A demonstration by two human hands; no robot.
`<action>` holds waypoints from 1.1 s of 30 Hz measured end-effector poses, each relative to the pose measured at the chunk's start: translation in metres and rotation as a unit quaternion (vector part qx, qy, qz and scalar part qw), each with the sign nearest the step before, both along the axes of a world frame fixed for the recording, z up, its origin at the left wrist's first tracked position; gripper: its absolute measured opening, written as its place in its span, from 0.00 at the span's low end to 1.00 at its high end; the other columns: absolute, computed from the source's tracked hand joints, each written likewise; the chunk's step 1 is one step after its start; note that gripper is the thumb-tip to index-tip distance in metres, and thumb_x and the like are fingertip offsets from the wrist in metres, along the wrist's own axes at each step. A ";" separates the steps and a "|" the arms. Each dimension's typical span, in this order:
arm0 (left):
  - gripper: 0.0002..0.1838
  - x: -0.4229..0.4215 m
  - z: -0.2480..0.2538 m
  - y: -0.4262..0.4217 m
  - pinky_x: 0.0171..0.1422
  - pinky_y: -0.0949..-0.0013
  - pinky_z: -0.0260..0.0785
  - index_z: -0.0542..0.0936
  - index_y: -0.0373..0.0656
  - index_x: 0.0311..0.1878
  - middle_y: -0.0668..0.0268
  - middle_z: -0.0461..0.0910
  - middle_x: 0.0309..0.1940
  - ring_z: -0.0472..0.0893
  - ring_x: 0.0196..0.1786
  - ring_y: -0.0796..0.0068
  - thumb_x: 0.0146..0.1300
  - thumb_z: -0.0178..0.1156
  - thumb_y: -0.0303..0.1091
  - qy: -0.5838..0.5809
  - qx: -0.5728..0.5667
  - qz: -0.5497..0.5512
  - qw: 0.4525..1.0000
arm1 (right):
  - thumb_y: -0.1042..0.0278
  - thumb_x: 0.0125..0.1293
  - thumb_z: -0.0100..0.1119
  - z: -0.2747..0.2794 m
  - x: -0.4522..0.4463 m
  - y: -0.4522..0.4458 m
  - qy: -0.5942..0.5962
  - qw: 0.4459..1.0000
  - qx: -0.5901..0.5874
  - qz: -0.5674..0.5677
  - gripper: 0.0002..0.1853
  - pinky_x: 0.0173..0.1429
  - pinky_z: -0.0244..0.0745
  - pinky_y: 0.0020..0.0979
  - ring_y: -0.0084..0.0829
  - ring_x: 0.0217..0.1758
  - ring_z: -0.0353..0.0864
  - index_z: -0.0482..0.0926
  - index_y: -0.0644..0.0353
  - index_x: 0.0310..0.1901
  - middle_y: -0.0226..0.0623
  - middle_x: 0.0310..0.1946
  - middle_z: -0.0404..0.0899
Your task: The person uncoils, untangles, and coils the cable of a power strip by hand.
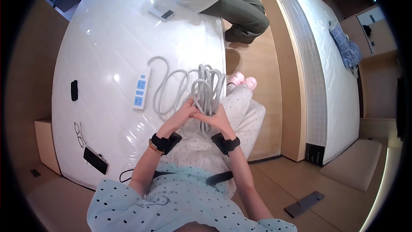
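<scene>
A thick bundle of looped grey cable (207, 87) is gathered over my lap, gripped between both hands. My left hand (185, 112) closes on the bundle's left side, and my right hand (218, 119) wraps it from the right. The thumbs come close together in front of the loops. From the bundle, looser coils run left across the plastic-covered mattress to a white power strip (140, 92) with blue socket faces. The strip lies flat, apart from my hands. Some fingers are hidden behind the cable.
On the mattress (103, 51) lie a black object (74, 90), glasses (79, 134), a phone (95, 160) and a white device with a dark display (162, 13). Another person (231, 8) sits at the far edge. A second mattress (319, 73) stands to the right.
</scene>
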State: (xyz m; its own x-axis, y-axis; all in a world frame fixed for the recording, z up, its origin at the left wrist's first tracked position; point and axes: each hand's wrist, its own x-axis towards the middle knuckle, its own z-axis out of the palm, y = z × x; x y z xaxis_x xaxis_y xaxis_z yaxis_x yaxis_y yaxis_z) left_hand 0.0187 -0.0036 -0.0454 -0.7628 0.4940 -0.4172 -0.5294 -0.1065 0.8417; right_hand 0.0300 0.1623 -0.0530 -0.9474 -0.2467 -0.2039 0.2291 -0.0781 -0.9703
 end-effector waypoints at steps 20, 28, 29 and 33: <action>0.28 -0.003 -0.046 0.001 0.71 0.58 0.48 0.69 0.36 0.60 0.40 0.57 0.64 0.57 0.68 0.47 0.62 0.56 0.45 0.410 -0.395 0.116 0.814 | 0.76 0.49 0.68 -0.009 0.017 0.006 -0.057 0.989 -0.030 -0.137 0.17 0.42 0.73 0.25 0.24 0.35 0.78 0.76 0.67 0.41 0.34 0.33 0.79; 0.22 -0.011 -0.072 -0.078 0.48 0.66 0.69 0.80 0.33 0.40 0.58 0.80 0.33 0.79 0.41 0.64 0.53 0.65 0.46 0.081 -0.450 0.149 0.877 | 0.78 0.49 0.66 -0.009 0.014 0.018 -0.070 0.987 -0.055 -0.132 0.15 0.42 0.73 0.26 0.25 0.34 0.79 0.75 0.67 0.39 0.34 0.32 0.78; 0.21 -0.013 -0.071 -0.076 0.46 0.68 0.69 0.80 0.34 0.37 0.61 0.80 0.29 0.79 0.38 0.68 0.54 0.65 0.46 0.063 -0.422 0.141 0.893 | 0.78 0.49 0.66 -0.010 0.014 0.019 -0.066 0.988 -0.053 -0.128 0.15 0.42 0.74 0.26 0.26 0.34 0.79 0.75 0.67 0.39 0.35 0.32 0.78; 0.18 -0.012 -0.059 -0.066 0.42 0.76 0.68 0.81 0.36 0.31 0.68 0.80 0.26 0.77 0.33 0.80 0.57 0.63 0.46 -0.011 -0.276 0.101 0.956 | 0.78 0.47 0.65 -0.008 0.011 0.012 -0.078 0.987 -0.048 -0.130 0.15 0.42 0.73 0.27 0.28 0.32 0.79 0.75 0.66 0.38 0.35 0.29 0.78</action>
State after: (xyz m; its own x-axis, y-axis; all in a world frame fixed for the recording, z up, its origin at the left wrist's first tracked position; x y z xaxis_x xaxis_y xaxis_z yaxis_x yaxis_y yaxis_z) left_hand 0.0063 -0.0699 -0.1042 -0.8070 0.0370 -0.5894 -0.5638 0.2488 0.7875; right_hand 0.0414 0.1743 -0.0608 -0.9404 -0.0242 -0.3393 0.3347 -0.2438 -0.9102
